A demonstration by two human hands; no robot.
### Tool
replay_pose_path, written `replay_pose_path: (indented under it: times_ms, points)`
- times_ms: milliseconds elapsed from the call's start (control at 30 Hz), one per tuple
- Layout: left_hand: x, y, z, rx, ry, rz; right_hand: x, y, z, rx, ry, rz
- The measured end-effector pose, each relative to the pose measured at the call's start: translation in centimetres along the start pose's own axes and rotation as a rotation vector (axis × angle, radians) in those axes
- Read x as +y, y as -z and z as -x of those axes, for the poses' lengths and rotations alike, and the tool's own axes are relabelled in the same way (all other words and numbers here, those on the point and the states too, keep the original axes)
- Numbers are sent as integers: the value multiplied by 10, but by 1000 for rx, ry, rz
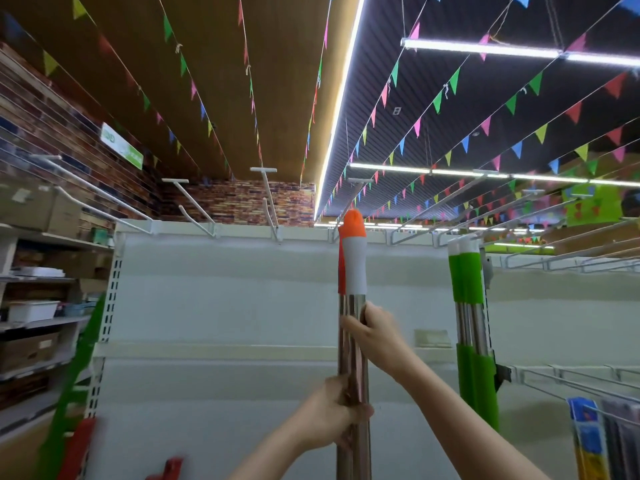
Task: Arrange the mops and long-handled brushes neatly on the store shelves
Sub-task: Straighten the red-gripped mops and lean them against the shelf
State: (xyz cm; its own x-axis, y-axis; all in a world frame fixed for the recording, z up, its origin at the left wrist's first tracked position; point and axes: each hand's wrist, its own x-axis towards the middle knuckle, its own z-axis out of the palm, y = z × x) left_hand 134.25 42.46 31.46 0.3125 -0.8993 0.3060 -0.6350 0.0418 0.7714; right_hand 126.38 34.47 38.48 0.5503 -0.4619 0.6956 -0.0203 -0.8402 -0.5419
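Before white shelf panel (214,299), both hands (332,415) gripping poles (353,358)

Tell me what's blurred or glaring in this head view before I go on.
Head view: ceiling light strips blow out white; green item at left edge and right hand are motion-smeared; wide-angle bends the shelf hooks; the metal poles show reflections, orange-and-white grip fairly sharp.

The shiny poles (354,358) run off the bottom edge; the green thing (74,368) at left is blurry; the red bit (171,468) is cut off.
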Motion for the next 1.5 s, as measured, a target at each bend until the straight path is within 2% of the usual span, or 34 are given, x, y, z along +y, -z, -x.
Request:
replay_pose_path:
  times_ms: [267,667,867,1000,1367,1500]
  points:
    - [-3,2,-7,-3,-26,5,6,2,-5,-17,25,40]
    - [1,19,-5,36,-70,47,-9,1,-16,-11,61,-33]
    - [1,16,-3,3,-63,46,-4,-1,-10,78,76,-11]
    - [5,17,-6,22,-84,53,-8,5,-16,75,97,14]
    - [-12,13,-26,27,15,9,9,-6,-30,-80,-64,-31]
    - [-20,13,-36,49,21,14,14,-13,-36,-67,-82,-4]
